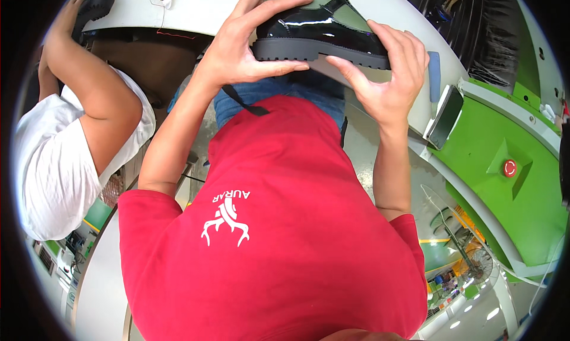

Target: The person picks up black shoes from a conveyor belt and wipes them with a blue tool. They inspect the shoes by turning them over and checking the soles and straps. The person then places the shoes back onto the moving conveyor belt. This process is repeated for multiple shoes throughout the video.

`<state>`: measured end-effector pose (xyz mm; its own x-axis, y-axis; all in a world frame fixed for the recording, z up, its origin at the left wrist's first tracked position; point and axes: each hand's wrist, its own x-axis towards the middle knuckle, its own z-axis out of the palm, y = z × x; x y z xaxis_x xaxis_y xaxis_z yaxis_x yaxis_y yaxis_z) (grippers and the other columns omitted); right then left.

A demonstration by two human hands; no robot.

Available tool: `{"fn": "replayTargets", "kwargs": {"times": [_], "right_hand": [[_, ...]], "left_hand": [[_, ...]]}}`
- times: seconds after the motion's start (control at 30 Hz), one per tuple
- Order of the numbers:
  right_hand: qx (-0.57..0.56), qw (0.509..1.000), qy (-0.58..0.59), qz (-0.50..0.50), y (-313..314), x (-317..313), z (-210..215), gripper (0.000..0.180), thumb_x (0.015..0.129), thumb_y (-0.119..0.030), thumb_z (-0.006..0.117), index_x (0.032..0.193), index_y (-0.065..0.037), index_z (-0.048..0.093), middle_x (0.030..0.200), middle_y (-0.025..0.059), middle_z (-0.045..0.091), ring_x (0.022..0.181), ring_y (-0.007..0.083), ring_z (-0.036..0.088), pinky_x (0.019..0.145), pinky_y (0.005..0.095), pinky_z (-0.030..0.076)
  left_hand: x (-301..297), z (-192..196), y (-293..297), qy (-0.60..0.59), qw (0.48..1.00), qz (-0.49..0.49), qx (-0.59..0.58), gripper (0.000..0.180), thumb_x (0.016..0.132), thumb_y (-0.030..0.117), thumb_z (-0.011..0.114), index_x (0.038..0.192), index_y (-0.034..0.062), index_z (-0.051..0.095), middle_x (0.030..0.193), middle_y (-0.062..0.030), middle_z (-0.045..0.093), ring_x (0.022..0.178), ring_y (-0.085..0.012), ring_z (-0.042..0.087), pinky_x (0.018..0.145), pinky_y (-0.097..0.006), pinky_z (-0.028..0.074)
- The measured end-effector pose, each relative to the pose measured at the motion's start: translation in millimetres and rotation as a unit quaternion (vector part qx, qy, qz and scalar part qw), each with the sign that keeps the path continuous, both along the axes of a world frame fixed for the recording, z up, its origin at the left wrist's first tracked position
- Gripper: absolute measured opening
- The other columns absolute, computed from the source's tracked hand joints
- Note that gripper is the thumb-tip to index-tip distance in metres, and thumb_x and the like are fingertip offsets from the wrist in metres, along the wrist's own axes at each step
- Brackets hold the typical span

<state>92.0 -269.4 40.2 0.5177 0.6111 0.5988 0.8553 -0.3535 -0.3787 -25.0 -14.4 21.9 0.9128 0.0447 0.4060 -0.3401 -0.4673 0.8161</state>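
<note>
A glossy black shoe [323, 31] with a thick, ridged dark sole is held between my two hands, above the near edge of the white table. Dull green material, perhaps a form inside, shows in its opening and under the strap. My left hand [240, 47] grips the left end, thumb under the sole and fingers over the upper. At the other end, the fingers of my right hand [395, 74] press on the shoe's right tip while its thumb lies by the sole's lower edge.
A blue-handled tool [434, 77] and a dark phone-like device [445, 116] lie right of my right hand. Beyond stands a green machine [481, 139] with a red button [509, 167]. At left, a person in a white shirt [65, 157] handles another black shoe [98, 2].
</note>
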Motion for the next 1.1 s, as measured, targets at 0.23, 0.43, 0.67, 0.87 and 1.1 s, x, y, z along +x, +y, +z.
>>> {"fn": "replayTargets", "kwargs": {"times": [0.23, 0.43, 0.67, 0.87, 1.1], "right_hand": [[0.028, 0.996, -0.088, 0.006, 7.1, -17.1, -15.6, 0.059, 0.070, -0.024, 0.096, 0.127, -0.020, 0.081, 0.124, 0.0003, 0.070, 0.118, 0.0275, 0.061, 0.111, 0.0471, 0.042], [0.022, 0.996, -0.070, 0.050, 11.8, -9.4, -18.2, 0.055, 0.071, -0.015, 0.094, 0.124, -0.019, 0.082, 0.119, -0.0024, 0.069, 0.116, 0.0268, 0.059, 0.102, 0.0435, 0.043], [0.038, 0.996, -0.023, 0.082, 11.1, 1.1, -17.8, 0.055, 0.065, -0.004, 0.089, 0.117, -0.020, 0.083, 0.113, -0.0040, 0.071, 0.112, 0.0257, 0.060, 0.100, 0.0400, 0.041], [0.087, 0.993, -0.039, 0.065, 12.9, -10.2, -28.1, 0.049, 0.065, -0.003, 0.090, 0.110, -0.020, 0.085, 0.103, -0.0069, 0.071, 0.105, 0.0231, 0.062, 0.096, 0.0392, 0.041], [0.027, 0.993, 0.089, 0.071, 4.8, 1.7, 14.8, 0.065, 0.068, -0.014, 0.097, 0.130, -0.017, 0.079, 0.117, 0.0034, 0.071, 0.108, 0.0295, 0.064, 0.096, 0.0415, 0.050]], "left_hand": [[1.2, 9.3, 2.3, 0.067, 0.997, 0.013, 0.047, 0.094, 0.071, 0.036, 0.099, 0.150, 0.0029, 0.060, 0.144, -0.0255, 0.053, 0.138, -0.0414, 0.055, 0.114, -0.046, 0.047], [20.4, 30.4, 9.7, 0.031, 0.976, -0.025, 0.215, 0.099, 0.075, 0.049, 0.094, 0.151, -0.0002, 0.054, 0.144, -0.0327, 0.053, 0.139, -0.0520, 0.051, 0.118, -0.054, 0.043], [56.2, 28.1, -1.4, 0.076, 0.975, -0.109, 0.180, 0.095, 0.079, 0.057, 0.084, 0.145, -0.0070, 0.059, 0.142, -0.0317, 0.061, 0.136, -0.0484, 0.056, 0.117, -0.052, 0.043], [47.7, 34.4, -3.8, 0.030, 0.978, -0.091, 0.184, 0.088, 0.079, 0.051, 0.082, 0.145, -0.0037, 0.061, 0.140, -0.0296, 0.063, 0.131, -0.0472, 0.060, 0.114, -0.052, 0.046], [49.3, 27.4, -3.7, 0.033, 0.977, -0.098, 0.184, 0.083, 0.080, 0.047, 0.081, 0.144, -0.0027, 0.062, 0.137, -0.0284, 0.063, 0.124, -0.0472, 0.062, 0.108, -0.052, 0.049]]}}
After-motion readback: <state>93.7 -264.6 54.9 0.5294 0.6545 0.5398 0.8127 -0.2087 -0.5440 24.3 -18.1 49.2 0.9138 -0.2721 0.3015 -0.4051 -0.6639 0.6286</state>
